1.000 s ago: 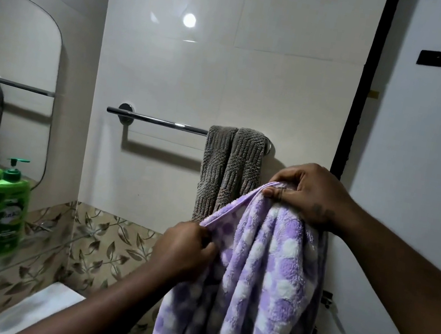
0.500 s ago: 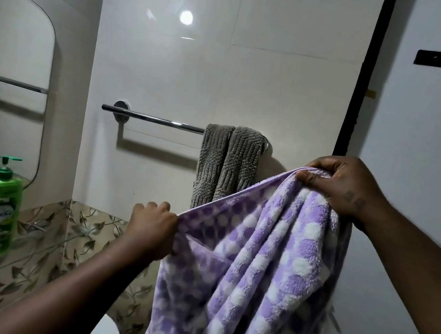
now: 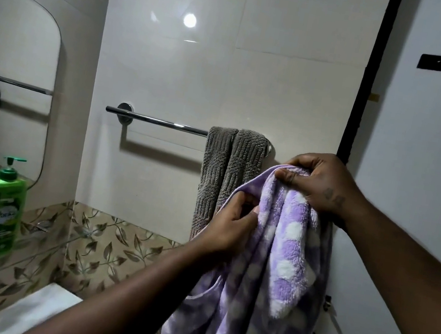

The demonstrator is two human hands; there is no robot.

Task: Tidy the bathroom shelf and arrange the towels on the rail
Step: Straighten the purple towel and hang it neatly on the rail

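1. Bathroom corner: glossy pale wall [image 3: 199, 76] tiles above a leaf-patterned border.
2. Fluffy purple towel [image 3: 276, 278], white-dotted, hangs in folds in front of the wall, off the rail.
3. Left hand [image 3: 229, 226] pinches its hem; right hand [image 3: 318, 183], higher, grips the bunched top edge.
4. Glass shelf [image 3: 34, 240], left, bearing a green pump bottle [image 3: 4, 206].
5. Round chrome rail [image 3: 157, 120]; ribbed grey towel [image 3: 228, 168] draped at its right end.

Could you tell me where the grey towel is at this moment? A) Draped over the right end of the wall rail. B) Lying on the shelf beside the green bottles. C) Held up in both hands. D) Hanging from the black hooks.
A: the grey towel hangs folded over the right end of the rail, while the left hand and right hand grip the purple spotted towel.
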